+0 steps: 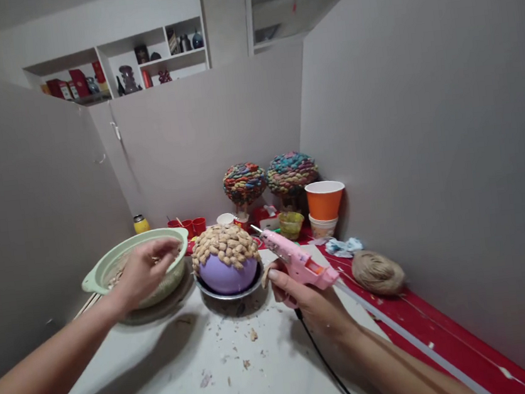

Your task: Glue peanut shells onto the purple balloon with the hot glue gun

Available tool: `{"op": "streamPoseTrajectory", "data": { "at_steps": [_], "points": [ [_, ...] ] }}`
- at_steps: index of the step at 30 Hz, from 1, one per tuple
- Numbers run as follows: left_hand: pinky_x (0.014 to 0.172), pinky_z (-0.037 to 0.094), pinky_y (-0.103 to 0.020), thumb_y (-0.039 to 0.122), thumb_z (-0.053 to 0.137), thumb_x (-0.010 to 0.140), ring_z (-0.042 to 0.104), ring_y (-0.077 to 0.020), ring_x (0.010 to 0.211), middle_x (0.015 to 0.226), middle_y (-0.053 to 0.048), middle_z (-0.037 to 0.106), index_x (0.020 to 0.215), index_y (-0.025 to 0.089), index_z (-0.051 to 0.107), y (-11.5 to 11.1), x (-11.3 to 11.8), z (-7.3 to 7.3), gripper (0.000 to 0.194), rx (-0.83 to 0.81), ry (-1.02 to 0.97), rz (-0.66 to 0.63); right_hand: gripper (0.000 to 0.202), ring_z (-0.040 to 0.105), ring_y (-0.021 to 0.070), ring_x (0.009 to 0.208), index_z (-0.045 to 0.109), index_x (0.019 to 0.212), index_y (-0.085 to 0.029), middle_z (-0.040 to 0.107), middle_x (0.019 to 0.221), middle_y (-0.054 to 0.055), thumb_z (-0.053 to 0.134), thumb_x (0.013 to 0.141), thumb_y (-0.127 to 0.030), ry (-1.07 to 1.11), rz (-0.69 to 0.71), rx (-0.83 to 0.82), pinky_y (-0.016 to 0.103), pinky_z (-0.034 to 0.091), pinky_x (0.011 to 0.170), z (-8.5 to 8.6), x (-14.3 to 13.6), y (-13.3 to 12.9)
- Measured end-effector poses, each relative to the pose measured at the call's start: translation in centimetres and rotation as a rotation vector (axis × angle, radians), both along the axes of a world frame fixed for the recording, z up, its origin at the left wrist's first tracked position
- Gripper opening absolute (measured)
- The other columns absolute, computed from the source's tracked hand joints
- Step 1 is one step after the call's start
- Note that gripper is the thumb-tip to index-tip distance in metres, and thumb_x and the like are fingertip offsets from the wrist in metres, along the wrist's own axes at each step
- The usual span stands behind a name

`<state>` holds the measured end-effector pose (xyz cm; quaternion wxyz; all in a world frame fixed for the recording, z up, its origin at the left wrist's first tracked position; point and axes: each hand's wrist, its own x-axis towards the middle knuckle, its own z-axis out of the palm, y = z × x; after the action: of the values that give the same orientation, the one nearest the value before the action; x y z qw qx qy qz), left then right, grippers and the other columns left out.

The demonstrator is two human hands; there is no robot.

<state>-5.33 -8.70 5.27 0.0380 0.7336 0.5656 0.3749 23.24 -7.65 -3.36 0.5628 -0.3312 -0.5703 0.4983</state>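
My left hand (150, 267) is over a pale green basin (91, 282) with peanuts in it. Its fingers reach to the right, apart from the thumb, and I see nothing held. In my right hand (302, 297) is a pink glue gun (292, 253), its nozzle tilted up and left. A peanut (265, 277) shows by the thumb and forefinger of that hand. Between my hands, a purple balloon (228, 273) sits in a metal bowl (236, 295). Peanuts (225, 245) cover the balloon's upper part; its lower side is bare.
Peanut bits (253, 335) lie on the white board (184, 383). A black cord (326, 360) trails from the glue gun. Two colourful ball-shaped trees (244, 183) stand behind, with orange and white buckets (326, 202). A twine ball (378, 272) rests on red cloth at right; grey partitions surround the table.
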Motion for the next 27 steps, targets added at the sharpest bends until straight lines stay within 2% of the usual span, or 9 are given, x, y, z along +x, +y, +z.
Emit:
{"op": "streamPoseTrajectory", "data": {
  "at_steps": [3,5,8,13,18,20,24,27],
  "points": [
    [0.075,0.051,-0.026,0.019,0.06,0.083,0.068,-0.0172,0.077,0.089,-0.009,0.075,0.097,0.016,0.072,-1.9,4.4,-1.5,0.018,0.151,0.015,-0.377,0.042,0.038,0.0111,0.05,0.055,0.081,-0.018,0.048,0.056,-0.004,0.068,0.076,-0.058,0.02,0.081,-0.037,0.024,0.025,0.047,0.2,-0.5,-0.6],
    [0.079,0.053,-0.028,0.013,0.062,0.082,0.069,-0.0186,0.084,0.093,-0.01,0.075,0.106,0.018,0.071,-2.6,6.6,-2.6,0.027,0.186,0.003,-0.571,0.043,0.037,0.0104,0.048,0.054,0.079,-0.018,0.047,0.055,-0.004,0.067,0.076,-0.059,0.018,0.138,-0.049,0.024,0.024,0.046,0.4,-0.6,-1.0],
    [0.084,0.053,-0.03,0.008,0.063,0.079,0.068,-0.0217,0.096,0.106,-0.013,0.072,0.115,0.022,0.069,-2.6,8.4,-3.9,0.039,0.162,-0.012,-0.722,0.042,0.036,0.0101,0.049,0.054,0.076,-0.018,0.046,0.054,-0.005,0.066,0.078,-0.058,-0.005,0.208,-0.047,0.024,0.026,0.048,0.7,-0.6,-1.5],
    [0.082,0.054,-0.031,0.005,0.064,0.079,0.069,-0.0229,0.094,0.104,-0.015,0.073,0.104,0.022,0.075,-2.4,9.0,-4.0,0.033,0.211,-0.002,-0.758,0.045,0.039,0.0111,0.052,0.055,0.074,-0.018,0.048,0.057,-0.003,0.064,0.08,-0.061,-0.071,0.281,-0.004,0.025,0.027,0.049,0.8,-0.2,-1.5],
    [0.075,0.056,-0.028,0.001,0.067,0.076,0.069,-0.0188,0.083,0.091,-0.007,0.074,0.103,0.026,0.073,-2.8,9.2,-3.7,0.037,0.234,-0.268,-0.728,0.048,0.04,0.0119,0.052,0.053,0.063,-0.019,0.047,0.056,-0.002,0.061,0.081,-0.062,-0.131,0.326,0.054,0.025,0.029,0.049,1.6,0.1,-2.1],
    [0.075,0.055,-0.026,0.003,0.068,0.076,0.068,-0.017,0.081,0.087,-0.004,0.073,0.101,0.027,0.073,-2.8,9.2,-3.9,0.035,0.164,-0.433,-0.71,0.047,0.042,0.0126,0.053,0.054,0.063,-0.019,0.047,0.056,-0.002,0.06,0.081,-0.062,-0.142,0.331,0.072,0.026,0.034,0.05,2.0,0.1,-2.4],
    [0.07,0.056,-0.022,0.013,0.072,0.078,0.068,-0.0135,0.075,0.085,-0.001,0.072,0.092,0.025,0.072,-2.5,9.5,-4.8,0.019,-0.092,-0.775,-0.651,0.046,0.046,0.0137,0.055,0.053,0.061,-0.02,0.048,0.058,-0.001,0.059,0.082,-0.06,-0.166,0.309,0.087,0.026,0.04,0.053,2.3,-0.1,-2.7],
    [0.07,0.056,-0.023,0.018,0.075,0.076,0.067,-0.0136,0.073,0.082,-0.001,0.071,0.086,0.021,0.072,-2.4,9.7,-5.6,0.011,-0.214,-0.891,-0.641,0.042,0.047,0.0143,0.055,0.053,0.063,-0.02,0.047,0.057,-0.001,0.058,0.082,-0.056,-0.197,0.264,0.077,0.027,0.041,0.052,1.9,-0.3,-2.5]
  ]
}}
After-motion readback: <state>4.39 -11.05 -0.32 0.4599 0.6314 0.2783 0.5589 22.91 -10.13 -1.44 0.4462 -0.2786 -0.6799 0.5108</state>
